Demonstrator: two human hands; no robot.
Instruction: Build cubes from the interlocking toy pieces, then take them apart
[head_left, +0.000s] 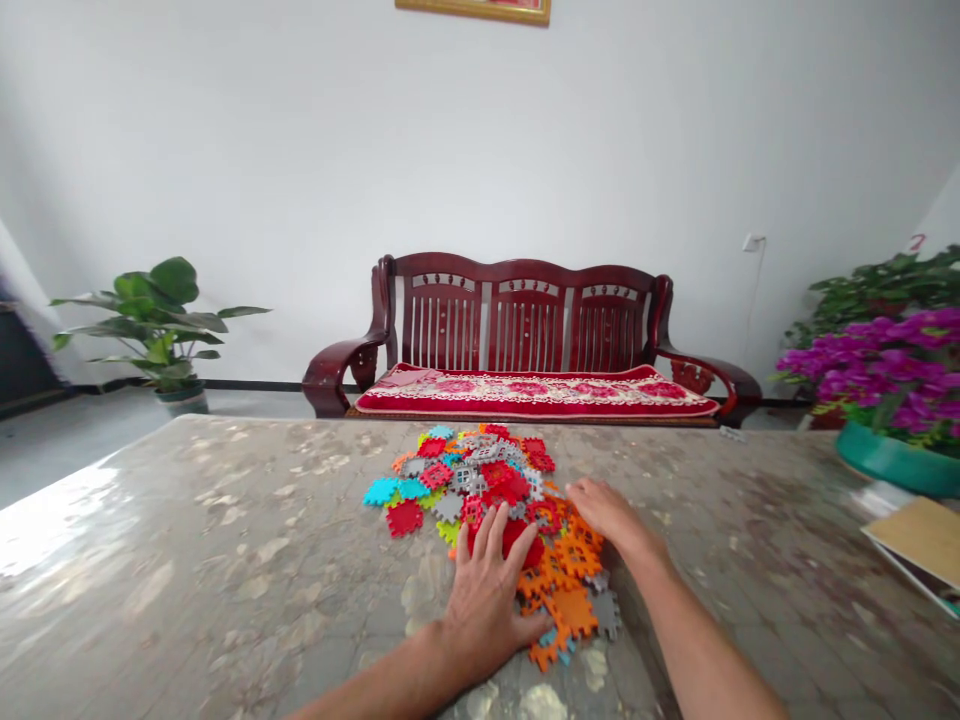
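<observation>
A pile of flat, notched plastic tiles (480, 480) in red, orange, grey, blue and green lies on the marble-patterned table (225, 560). My left hand (484, 595) lies flat on the near edge of the pile, fingers spread over red and orange tiles. My right hand (607, 512) rests on the pile's right side, fingers curved down onto the tiles; I cannot make out a tile gripped in them. Orange tiles (566, 585) sit between the two hands.
A dark red wooden bench (525, 340) with a red cushion stands behind the table. A green potted plant (161, 325) is at the left, purple flowers in a teal pot (892, 400) at the right. Papers (919, 545) lie at the table's right edge.
</observation>
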